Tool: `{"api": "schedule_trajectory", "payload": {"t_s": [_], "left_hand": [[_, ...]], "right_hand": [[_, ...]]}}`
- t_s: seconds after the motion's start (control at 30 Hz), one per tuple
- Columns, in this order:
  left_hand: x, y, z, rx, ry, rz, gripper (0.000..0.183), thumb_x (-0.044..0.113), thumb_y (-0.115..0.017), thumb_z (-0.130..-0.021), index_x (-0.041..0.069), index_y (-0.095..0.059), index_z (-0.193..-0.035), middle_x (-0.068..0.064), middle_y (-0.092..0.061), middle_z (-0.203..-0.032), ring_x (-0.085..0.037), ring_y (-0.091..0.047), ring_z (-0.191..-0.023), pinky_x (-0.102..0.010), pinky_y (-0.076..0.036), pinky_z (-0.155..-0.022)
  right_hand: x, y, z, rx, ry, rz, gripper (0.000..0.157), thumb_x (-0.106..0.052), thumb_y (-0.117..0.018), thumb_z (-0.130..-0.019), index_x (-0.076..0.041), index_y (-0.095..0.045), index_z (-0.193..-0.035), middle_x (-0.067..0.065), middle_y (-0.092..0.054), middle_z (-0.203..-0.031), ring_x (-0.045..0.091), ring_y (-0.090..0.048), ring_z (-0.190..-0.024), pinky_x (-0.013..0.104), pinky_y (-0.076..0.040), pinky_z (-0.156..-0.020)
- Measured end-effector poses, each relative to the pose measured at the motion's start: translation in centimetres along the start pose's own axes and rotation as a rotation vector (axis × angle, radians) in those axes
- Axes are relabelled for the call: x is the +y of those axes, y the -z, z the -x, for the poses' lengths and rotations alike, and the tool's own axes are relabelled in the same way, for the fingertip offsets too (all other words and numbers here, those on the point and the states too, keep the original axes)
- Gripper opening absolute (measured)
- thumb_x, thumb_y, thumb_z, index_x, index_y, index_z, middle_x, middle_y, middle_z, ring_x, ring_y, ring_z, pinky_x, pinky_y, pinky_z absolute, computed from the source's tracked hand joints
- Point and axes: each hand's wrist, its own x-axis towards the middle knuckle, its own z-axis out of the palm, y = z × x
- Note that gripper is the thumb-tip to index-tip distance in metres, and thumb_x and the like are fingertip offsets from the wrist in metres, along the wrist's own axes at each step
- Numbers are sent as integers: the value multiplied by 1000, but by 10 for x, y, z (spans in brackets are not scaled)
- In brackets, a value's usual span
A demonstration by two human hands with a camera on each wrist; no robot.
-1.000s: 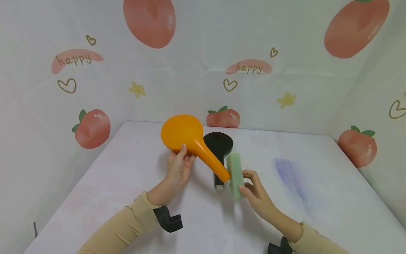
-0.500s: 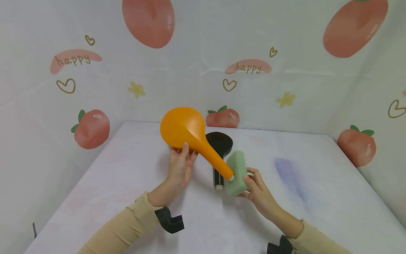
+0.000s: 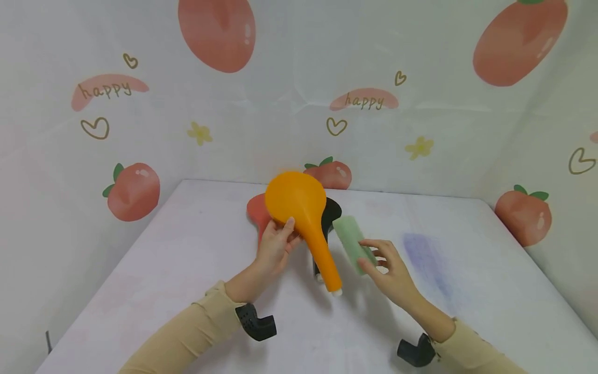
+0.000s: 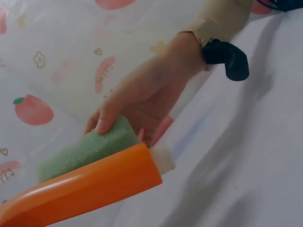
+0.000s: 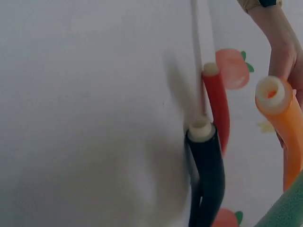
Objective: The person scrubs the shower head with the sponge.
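An orange shower head [image 3: 299, 202] is held above the table by my left hand [image 3: 273, 249], with the thumb on its face and the fingers behind it. Its handle points down toward me and ends in a white hollow connector [image 5: 271, 91]. A pale green sponge [image 3: 351, 240] is pinched between the thumb and fingers of my right hand [image 3: 394, 275], tilted and just right of the orange handle. In the left wrist view the sponge [image 4: 90, 153] lies close along the handle [image 4: 94, 189].
Behind the orange one, a black shower head [image 3: 333, 210] and a red shower head [image 3: 256, 209] stand on the white table [image 3: 163, 291], partly hidden. A fruit-patterned cloth [image 3: 261, 124] rises along the table's back and sides. A bluish smudge [image 3: 427, 259] marks the tabletop at right.
The orange shower head has shifted right, its handle swinging down more upright, so the red one shows at left. The sponge has come off the handle's end and tilted over to the right.
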Motion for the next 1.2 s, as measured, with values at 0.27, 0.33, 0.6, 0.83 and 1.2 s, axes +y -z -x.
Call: {"api": "schedule_trajectory", "payload": {"t_s": [0.27,0.33,0.6,0.83,1.2], "left_hand": [[-16,-7,-6,-82,68,-104,43,15,-47,-98,1,-34,-136,-18,-49,-129,-15,-60,-96,-38,-47,-98],[-19,-12,-9,-101,95,-120,43,15,-46,-98,0,-33,-136,-19,-49,-128,-15,-59,-95,-39,-46,-98],[-30,-35,-25,-111,191,-185,41,17,-48,-97,1,-36,-133,-18,-53,-123,-14,-58,-92,-37,-48,-98],[-46,-55,-41,-109,206,-289,41,21,-51,-97,1,-40,-130,-20,-54,-124,-17,-61,-97,-38,-49,-96],[-72,-78,-60,-72,252,-372,41,23,-52,-96,0,-43,-130,-19,-56,-124,-26,-61,-111,-35,-51,-93]], "right_hand": [[12,16,-8,156,119,170,35,-1,-68,-80,-10,-62,-113,11,-52,-115,-2,-41,-100,23,-38,-73],[15,20,-10,179,117,190,34,-1,-69,-79,-8,-63,-112,13,-52,-114,-3,-39,-102,18,-37,-75],[28,32,-15,217,76,270,33,-1,-70,-78,-1,-63,-110,22,-50,-110,22,-46,-102,25,-36,-79],[31,44,-17,219,-5,285,31,-4,-68,-80,2,-61,-110,26,-48,-109,33,-46,-102,44,-38,-79],[39,61,-13,205,-99,321,34,-11,-65,-84,1,-59,-115,29,-45,-116,38,-44,-106,48,-38,-80]]}}
